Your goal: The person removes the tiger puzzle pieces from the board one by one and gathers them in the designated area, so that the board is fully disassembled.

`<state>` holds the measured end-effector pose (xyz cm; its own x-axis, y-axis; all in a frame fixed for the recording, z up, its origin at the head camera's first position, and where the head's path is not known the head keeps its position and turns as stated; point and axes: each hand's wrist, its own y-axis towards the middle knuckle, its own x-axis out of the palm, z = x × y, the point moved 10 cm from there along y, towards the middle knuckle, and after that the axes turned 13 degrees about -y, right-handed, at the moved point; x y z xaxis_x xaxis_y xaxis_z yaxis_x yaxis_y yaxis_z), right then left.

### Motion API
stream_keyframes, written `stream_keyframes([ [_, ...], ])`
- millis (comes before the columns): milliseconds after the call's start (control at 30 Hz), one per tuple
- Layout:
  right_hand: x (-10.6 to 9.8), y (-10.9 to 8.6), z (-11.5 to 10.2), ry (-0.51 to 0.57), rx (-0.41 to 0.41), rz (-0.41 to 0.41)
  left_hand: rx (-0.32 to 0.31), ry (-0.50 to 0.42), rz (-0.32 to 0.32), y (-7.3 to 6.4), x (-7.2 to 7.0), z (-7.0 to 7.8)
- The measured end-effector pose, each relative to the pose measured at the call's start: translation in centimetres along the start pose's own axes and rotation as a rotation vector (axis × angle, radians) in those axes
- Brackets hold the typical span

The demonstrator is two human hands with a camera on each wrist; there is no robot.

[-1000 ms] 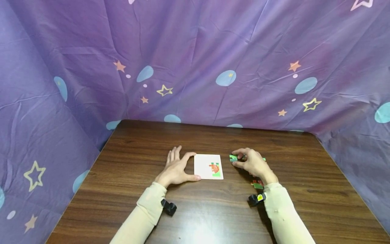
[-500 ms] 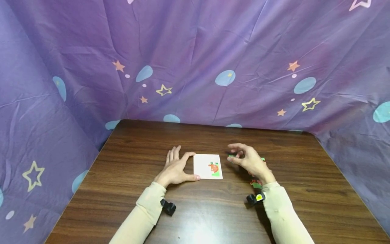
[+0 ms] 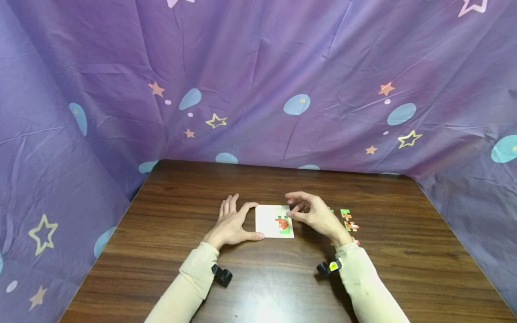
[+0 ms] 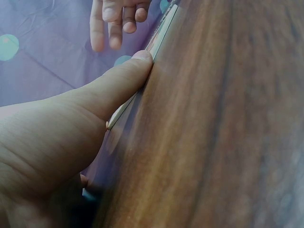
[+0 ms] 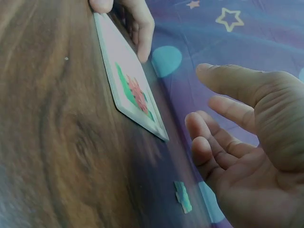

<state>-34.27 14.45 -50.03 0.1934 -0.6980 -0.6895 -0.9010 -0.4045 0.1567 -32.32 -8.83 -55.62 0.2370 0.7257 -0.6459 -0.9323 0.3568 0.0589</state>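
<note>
My left hand (image 3: 232,226) holds a white square puzzle board (image 3: 264,220) by its left side, thumb at the near corner and index finger at the far corner. The other left fingers are spread over the table. Joined red and green pieces (image 3: 283,224) fill the board's near right part. Above the board's right edge hovers my right hand (image 3: 317,217), thumb and fingers apart, with nothing seen between them in the right wrist view. A green puzzle piece (image 5: 183,197) lies on the table beyond the board's edge; in the head view the right hand hides it.
Several loose puzzle pieces (image 3: 350,225) in red and green lie right of the right hand, partly covered by its wrist. The brown wooden table (image 3: 194,188) ends at a purple patterned cloth (image 3: 250,89) at the back and sides.
The right hand has let go of the green puzzle piece and moved left to the board's right edge, uncovering more loose pieces. The left hand stays on the board.
</note>
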Motion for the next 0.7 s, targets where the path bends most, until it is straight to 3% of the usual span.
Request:
stream_keyframes([
  [567, 3.3, 0.0, -0.5, 0.010, -0.046, -0.114, 0.000, -0.003, 0.000, 0.1, 0.0, -0.1],
  [700, 3.4, -0.1, -0.5, -0.053, -0.044, -0.113, -0.005, -0.001, -0.005, 0.1, 0.1, -0.2],
])
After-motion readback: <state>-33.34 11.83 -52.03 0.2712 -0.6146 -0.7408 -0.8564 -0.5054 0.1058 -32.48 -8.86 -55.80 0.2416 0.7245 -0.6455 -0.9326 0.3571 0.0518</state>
